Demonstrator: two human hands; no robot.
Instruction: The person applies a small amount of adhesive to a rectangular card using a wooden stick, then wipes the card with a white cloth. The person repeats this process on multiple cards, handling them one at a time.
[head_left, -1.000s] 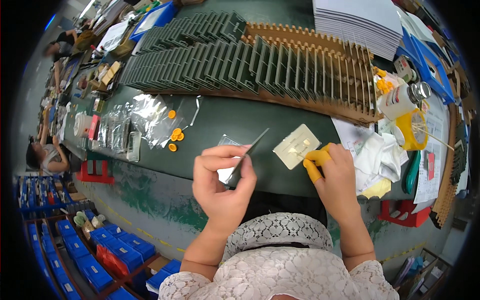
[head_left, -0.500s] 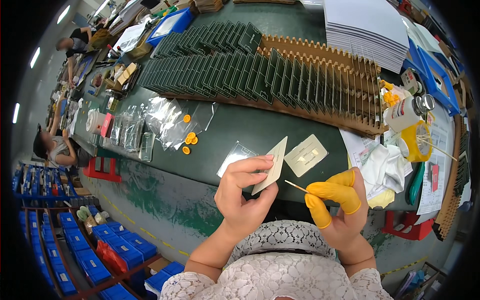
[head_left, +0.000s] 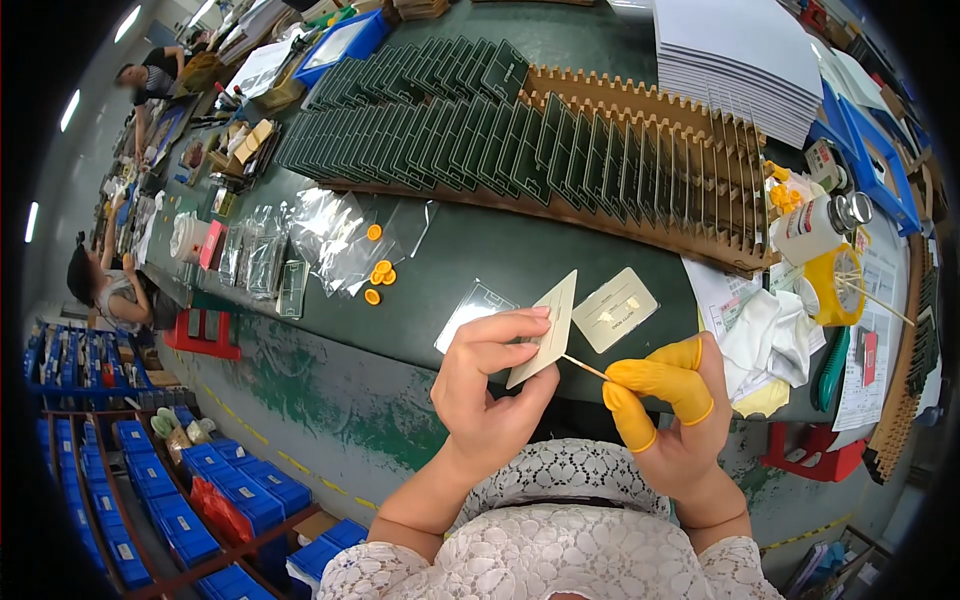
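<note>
While the left hand [head_left: 490, 385] pinched a small beige card [head_left: 545, 328] between thumb and fingertips, tilted upright just above the near edge of the bench, the right hand [head_left: 670, 420] held a thin wooden stick [head_left: 583, 367] between thumb and forefinger, both capped in yellow rubber finger cots [head_left: 655, 385]; both hands were closed on what they held. The stick's tip met the card's lower right edge. Judged from this, the work wanted a light, steady touch: the card braced firmly so it would not flex, the stick kept at a shallow angle, pressure small enough not to snap it or scratch the face. A second beige card [head_left: 614, 309] and a clear sleeve [head_left: 470, 312] lay flat just beyond on the dark green bench top [head_left: 480, 250]. Farther back a brown slotted rack [head_left: 640, 170] held rows of dark green plates [head_left: 420, 120] on edge. Orange caps [head_left: 378, 275] and clear bags [head_left: 320, 230] lay to the left; a bottle [head_left: 815, 225], a yellow cup of sticks [head_left: 838, 290] and a white cloth [head_left: 765, 335] to the right. Blue bins [head_left: 150, 480] lined the floor below, and another person [head_left: 110, 290] sat farther along the bench.
</note>
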